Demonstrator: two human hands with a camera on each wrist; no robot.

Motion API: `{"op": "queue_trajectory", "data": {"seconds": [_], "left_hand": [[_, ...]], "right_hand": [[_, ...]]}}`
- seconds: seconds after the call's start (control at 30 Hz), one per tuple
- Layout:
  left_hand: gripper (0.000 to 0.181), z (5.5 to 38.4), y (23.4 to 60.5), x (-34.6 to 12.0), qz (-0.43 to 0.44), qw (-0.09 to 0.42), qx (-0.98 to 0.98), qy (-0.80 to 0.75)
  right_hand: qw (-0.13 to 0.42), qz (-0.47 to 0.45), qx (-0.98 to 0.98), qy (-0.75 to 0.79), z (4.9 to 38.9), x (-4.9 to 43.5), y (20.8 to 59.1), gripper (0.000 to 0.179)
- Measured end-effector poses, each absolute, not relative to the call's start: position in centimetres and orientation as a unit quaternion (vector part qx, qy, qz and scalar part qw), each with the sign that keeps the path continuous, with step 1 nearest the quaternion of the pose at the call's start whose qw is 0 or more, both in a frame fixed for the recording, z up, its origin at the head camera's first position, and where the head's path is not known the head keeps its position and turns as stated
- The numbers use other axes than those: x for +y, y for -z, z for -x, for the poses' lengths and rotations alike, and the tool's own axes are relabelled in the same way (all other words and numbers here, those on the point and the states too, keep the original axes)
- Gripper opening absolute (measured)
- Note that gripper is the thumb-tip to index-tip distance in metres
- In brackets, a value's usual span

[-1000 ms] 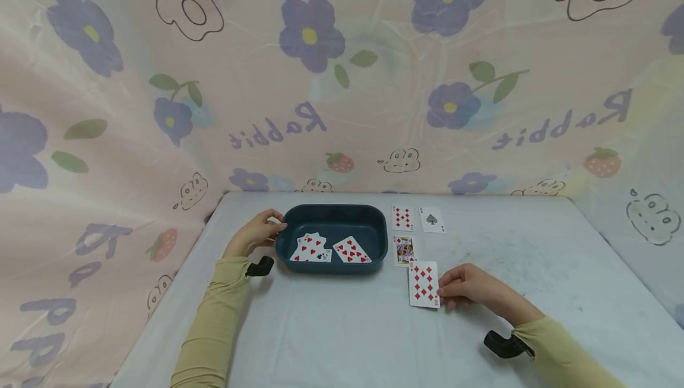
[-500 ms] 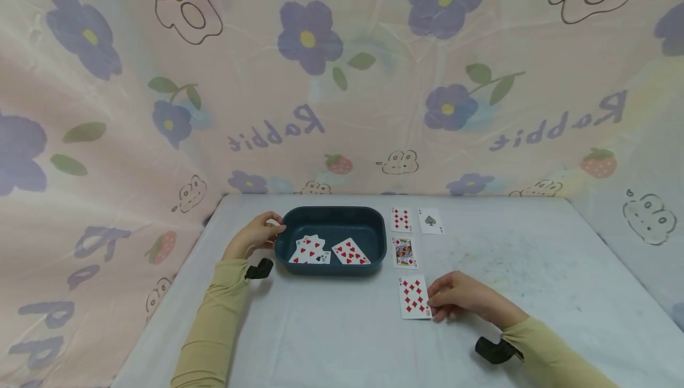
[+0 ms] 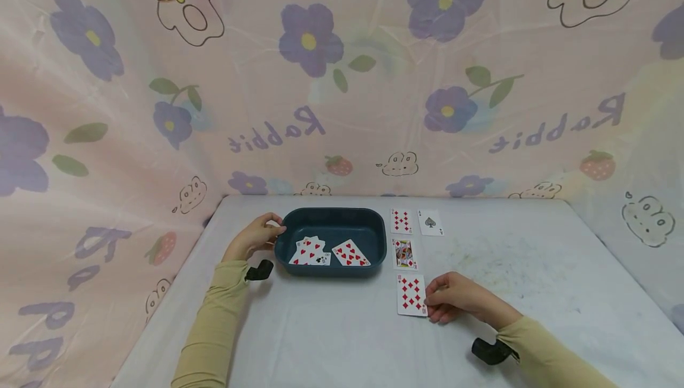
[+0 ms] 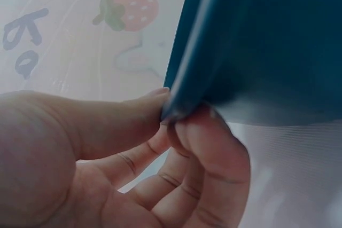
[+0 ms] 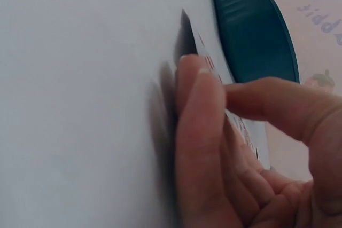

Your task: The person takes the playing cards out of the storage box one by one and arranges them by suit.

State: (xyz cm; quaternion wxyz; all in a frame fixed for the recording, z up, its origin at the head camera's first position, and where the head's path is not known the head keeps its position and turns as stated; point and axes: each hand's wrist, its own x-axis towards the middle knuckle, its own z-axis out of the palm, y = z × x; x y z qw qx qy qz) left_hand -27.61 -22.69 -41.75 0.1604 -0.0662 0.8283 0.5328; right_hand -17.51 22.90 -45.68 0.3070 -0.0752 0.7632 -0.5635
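My left hand (image 3: 254,237) pinches the left rim of a dark teal tray (image 3: 331,270), thumb outside and curled fingers underneath in the left wrist view. Inside the tray lie a fanned group of playing cards (image 3: 309,251) and, to its right, a hearts card (image 3: 350,252). My right hand (image 3: 454,299) pinches the right edge of a ten of diamonds (image 3: 411,295) between thumb and fingers. In the right wrist view this playing card (image 5: 201,46) is seen almost edge-on, close over the table, its shadow beside it.
Right of the tray, a king of diamonds (image 3: 405,254) lies in front of another diamonds card (image 3: 401,221), with an ace of spades (image 3: 430,222) to the right. A white cloth covers the table (image 3: 320,334). A patterned curtain (image 3: 374,109) encloses the back and sides.
My right hand has brought the ten of diamonds left and toward me, from overlapping the king to just in front of it. The left hand and tray have stayed put.
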Motion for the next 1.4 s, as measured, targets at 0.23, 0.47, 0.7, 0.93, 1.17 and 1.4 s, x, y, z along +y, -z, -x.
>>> {"op": "queue_trajectory", "data": {"seconds": [0.23,0.47,0.7,0.93,1.17,1.4], "left_hand": [[0.027,27.4,41.8,-22.7,0.053,0.157,0.823,-0.544],[0.026,27.1,41.7,-22.6,0.053,0.156,0.821,-0.546],[0.026,27.0,41.8,-22.6,0.053,0.156,0.822,-0.545],[0.027,26.9,41.6,-22.4,0.052,0.154,0.825,-0.542],[0.027,27.0,41.6,-22.6,0.053,0.152,0.822,-0.546],[0.026,27.2,41.6,-22.4,0.052,0.151,0.822,-0.546]], "right_hand": [[0.305,0.066,0.768,0.559,17.4,22.9,45.5,0.019],[0.303,0.065,0.773,0.553,17.2,22.8,45.2,0.019],[0.293,0.058,0.786,0.541,17.1,22.5,45.2,0.018],[0.28,0.054,0.799,0.529,17.1,22.7,44.9,0.019],[0.248,0.087,0.819,0.51,19.2,22.5,42.9,0.019],[0.229,0.175,0.806,0.518,22.2,20.8,39.5,0.029]]}}
